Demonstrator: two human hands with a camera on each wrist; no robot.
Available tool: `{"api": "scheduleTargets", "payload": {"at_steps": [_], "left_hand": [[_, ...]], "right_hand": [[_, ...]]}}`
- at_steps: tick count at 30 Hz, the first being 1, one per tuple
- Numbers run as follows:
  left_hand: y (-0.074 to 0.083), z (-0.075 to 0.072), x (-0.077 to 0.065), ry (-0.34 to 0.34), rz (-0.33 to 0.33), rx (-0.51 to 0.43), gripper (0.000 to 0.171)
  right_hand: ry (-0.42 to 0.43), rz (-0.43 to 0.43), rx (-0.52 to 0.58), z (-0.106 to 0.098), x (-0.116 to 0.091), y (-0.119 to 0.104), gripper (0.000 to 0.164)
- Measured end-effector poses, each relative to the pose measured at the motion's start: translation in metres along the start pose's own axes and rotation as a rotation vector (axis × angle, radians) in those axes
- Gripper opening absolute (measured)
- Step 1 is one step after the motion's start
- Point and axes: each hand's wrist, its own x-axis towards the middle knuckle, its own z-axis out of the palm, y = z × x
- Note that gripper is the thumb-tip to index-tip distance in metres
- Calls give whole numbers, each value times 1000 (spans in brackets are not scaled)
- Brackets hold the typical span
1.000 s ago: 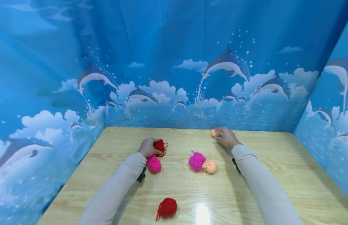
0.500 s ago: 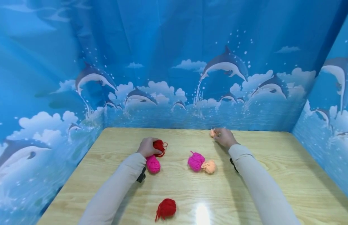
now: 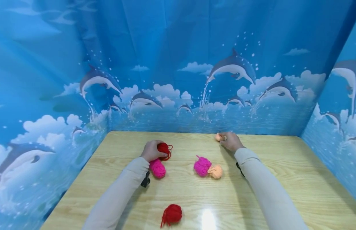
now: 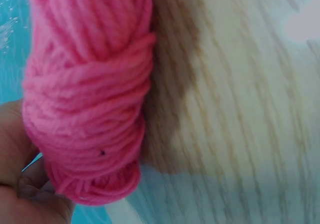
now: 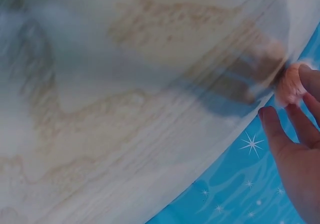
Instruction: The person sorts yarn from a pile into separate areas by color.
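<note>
At the left, we see a pale sleeve [image 3: 117, 196] leading to the left hand [image 3: 151, 150], with a black strap [image 3: 145, 180] at its wrist. Below these fingers, on their near side, a pink yarn ball [image 3: 158, 169] lies on the worktop [image 3: 252, 204], its upper end hidden by the hand; we cannot tell whether the two touch. The left fingers are curled round a red yarn ball [image 3: 165, 152], whose loose loops stick out to the right of the fingertips.

Well nearer to us than the left fingers, and a little to their right, rests a second red ball [image 3: 171, 214] with a trailing tail. Between the two sets of fingers and nearer than both, a magenta ball [image 3: 202, 166] touches a peach ball [image 3: 215, 172] on its right. Farther off, by the worktop's back edge, the right hand [image 3: 231, 141] pinches a small peach bundle [image 3: 219, 137] between thumb and fingers, the bundle showing at their left. Beyond all the fingers, we see a blue dolphin backdrop [image 3: 166, 57].
</note>
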Motion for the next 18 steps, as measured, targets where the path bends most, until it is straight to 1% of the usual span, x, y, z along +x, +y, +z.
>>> {"api": "scheduleTargets", "payload": {"at_steps": [3, 4, 8, 11, 14, 18], "left_hand": [[2, -1, -1, -1, -22, -13, 56], [2, -1, 0, -9, -46, -28, 56], [5, -5, 0, 10, -67, -47, 58], [8, -8, 0, 28, -64, -70, 59], [10, -11, -1, 30, -61, -96, 61], [14, -16, -5, 47, -31, -113, 62]], "right_hand": [[0, -13, -11, 1, 0, -2, 46], [3, -16, -15, 1, 0, -2, 45], [22, -17, -21, 2, 1, -5, 41], [36, -12, -22, 3, 1, -6, 38], [56, -10, -27, 4, 2, -7, 36], [87, -1, -28, 6, 2, -6, 34]]}}
